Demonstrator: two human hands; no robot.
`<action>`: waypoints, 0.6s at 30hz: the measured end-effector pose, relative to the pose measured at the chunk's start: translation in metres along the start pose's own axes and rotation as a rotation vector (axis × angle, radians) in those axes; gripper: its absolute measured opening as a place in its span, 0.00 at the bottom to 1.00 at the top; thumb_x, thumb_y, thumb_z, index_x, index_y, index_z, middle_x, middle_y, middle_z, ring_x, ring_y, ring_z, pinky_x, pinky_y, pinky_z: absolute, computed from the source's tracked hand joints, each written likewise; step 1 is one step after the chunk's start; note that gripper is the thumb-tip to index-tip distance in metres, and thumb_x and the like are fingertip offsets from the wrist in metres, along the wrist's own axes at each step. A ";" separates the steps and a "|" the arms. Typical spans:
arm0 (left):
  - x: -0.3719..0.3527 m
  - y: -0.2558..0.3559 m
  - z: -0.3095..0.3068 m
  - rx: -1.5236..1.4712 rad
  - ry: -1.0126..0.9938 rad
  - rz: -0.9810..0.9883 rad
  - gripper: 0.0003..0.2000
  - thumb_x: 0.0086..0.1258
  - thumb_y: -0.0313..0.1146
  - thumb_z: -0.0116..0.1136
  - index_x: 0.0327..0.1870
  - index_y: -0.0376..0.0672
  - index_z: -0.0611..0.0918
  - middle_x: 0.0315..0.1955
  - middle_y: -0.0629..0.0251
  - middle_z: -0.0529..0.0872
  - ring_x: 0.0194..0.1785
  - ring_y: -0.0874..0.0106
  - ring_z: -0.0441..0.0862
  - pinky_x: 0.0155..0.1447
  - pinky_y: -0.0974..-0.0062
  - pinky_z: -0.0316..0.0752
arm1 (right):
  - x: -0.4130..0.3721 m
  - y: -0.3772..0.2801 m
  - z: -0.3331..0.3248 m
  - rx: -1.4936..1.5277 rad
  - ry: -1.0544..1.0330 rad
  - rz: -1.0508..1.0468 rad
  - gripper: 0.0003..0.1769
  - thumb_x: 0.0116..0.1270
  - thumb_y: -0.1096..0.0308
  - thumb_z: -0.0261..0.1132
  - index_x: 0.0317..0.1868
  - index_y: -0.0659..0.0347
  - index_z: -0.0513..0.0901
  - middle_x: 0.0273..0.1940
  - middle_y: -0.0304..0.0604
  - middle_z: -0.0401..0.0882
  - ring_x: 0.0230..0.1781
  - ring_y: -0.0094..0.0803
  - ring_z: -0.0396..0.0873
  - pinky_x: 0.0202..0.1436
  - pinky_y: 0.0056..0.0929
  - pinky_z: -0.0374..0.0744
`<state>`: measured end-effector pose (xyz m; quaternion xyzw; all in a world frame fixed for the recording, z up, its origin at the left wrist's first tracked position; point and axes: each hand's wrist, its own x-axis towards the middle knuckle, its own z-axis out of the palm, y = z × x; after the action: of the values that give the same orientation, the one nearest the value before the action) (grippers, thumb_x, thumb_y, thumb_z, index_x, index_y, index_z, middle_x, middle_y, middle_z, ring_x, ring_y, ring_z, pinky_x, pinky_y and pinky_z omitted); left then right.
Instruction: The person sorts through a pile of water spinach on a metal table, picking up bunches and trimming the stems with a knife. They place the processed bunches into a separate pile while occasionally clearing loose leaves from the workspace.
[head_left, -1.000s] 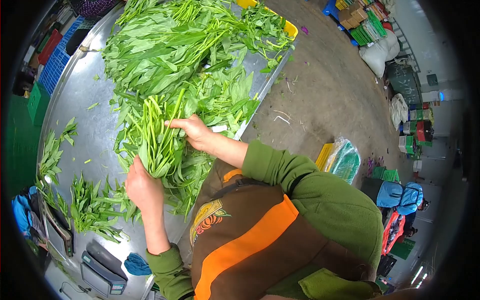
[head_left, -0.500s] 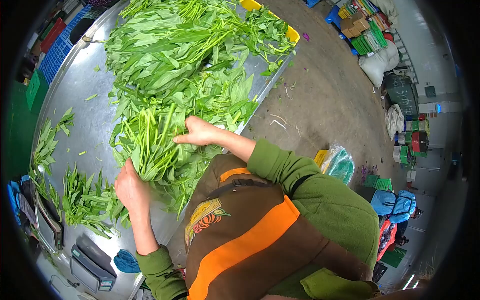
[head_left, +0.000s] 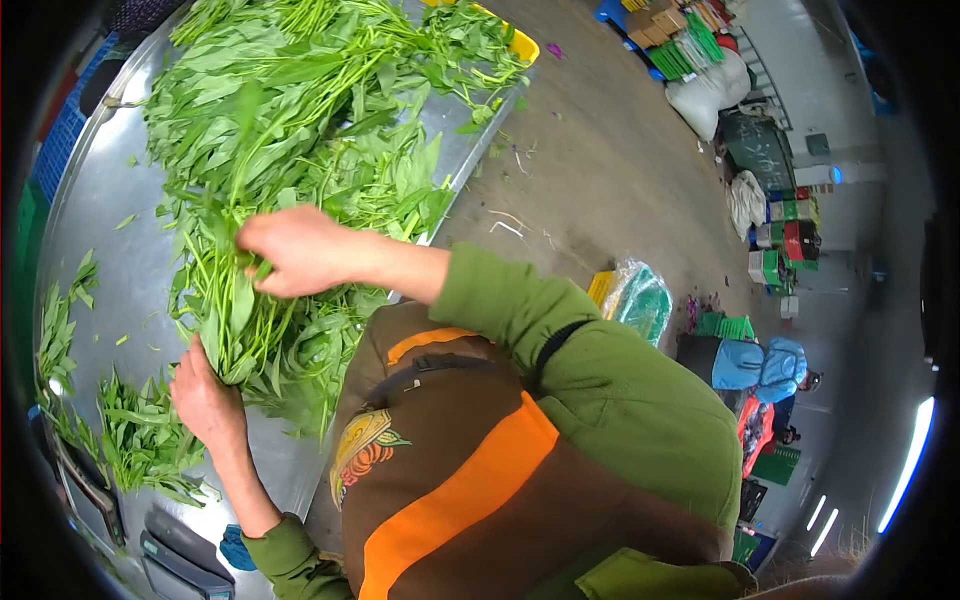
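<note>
A loose bunch of water spinach, long pale stems and narrow leaves, lies at the near side of the metal table. My left hand grips its lower edge, fingers partly hidden beneath the leaves. Above the bunch, my right hand is closed on a few water spinach stalks, whose leaves blur with motion and stick out past the fingers. A large heap of the same greens covers the far part of the table. A smaller pile lies to the left of my left hand.
A yellow crate stands at the table's far corner. Scales and a blue cloth sit at the lower left. Concrete floor runs alongside, with stacked crates, sacks and a plastic-wrapped green bundle further off.
My right hand has moved across over the bunch and now grips stalks there. My left hand stays at the bunch's lower edge. The whole view has shifted a little.
</note>
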<state>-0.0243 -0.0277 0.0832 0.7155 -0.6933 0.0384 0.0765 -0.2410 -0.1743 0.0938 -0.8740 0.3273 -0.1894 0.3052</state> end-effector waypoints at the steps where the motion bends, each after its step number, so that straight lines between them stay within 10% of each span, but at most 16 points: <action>1: 0.002 0.004 -0.004 -0.027 0.028 -0.007 0.28 0.47 0.18 0.60 0.56 0.39 0.77 0.33 0.58 0.79 0.39 0.57 0.77 0.42 0.61 0.70 | -0.001 0.002 0.006 -0.040 -0.111 0.045 0.17 0.56 0.61 0.63 0.41 0.63 0.79 0.36 0.55 0.81 0.39 0.54 0.81 0.42 0.52 0.77; 8: -0.004 -0.012 -0.001 0.075 0.075 0.008 0.25 0.53 0.18 0.54 0.57 0.37 0.77 0.34 0.59 0.79 0.39 0.59 0.76 0.43 0.64 0.69 | -0.011 0.016 0.037 0.285 -0.109 0.462 0.23 0.54 0.60 0.67 0.49 0.62 0.77 0.33 0.58 0.82 0.37 0.51 0.83 0.45 0.48 0.79; 14: -0.006 -0.006 -0.007 0.000 0.111 0.217 0.23 0.56 0.19 0.52 0.57 0.38 0.77 0.38 0.60 0.80 0.41 0.61 0.76 0.47 0.65 0.69 | -0.012 0.070 0.087 0.157 -0.044 0.283 0.20 0.58 0.56 0.68 0.41 0.66 0.81 0.33 0.51 0.81 0.37 0.42 0.82 0.42 0.38 0.79; 16: -0.011 -0.012 -0.012 0.012 0.117 0.218 0.23 0.57 0.20 0.52 0.58 0.39 0.77 0.39 0.60 0.81 0.40 0.62 0.76 0.47 0.65 0.69 | 0.003 0.105 0.081 1.610 0.289 0.913 0.16 0.63 0.57 0.66 0.33 0.64 0.83 0.34 0.44 0.81 0.37 0.35 0.81 0.42 0.34 0.79; 18: -0.015 -0.024 -0.013 0.027 0.112 0.259 0.22 0.58 0.21 0.52 0.57 0.40 0.77 0.39 0.61 0.81 0.40 0.62 0.76 0.47 0.65 0.69 | -0.010 0.106 0.047 0.891 0.188 0.625 0.15 0.67 0.56 0.65 0.35 0.61 0.84 0.38 0.40 0.83 0.38 0.31 0.80 0.44 0.31 0.79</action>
<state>-0.0001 -0.0097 0.0925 0.6176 -0.7740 0.0974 0.0998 -0.2714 -0.2119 -0.0123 -0.5010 0.4851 -0.2872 0.6566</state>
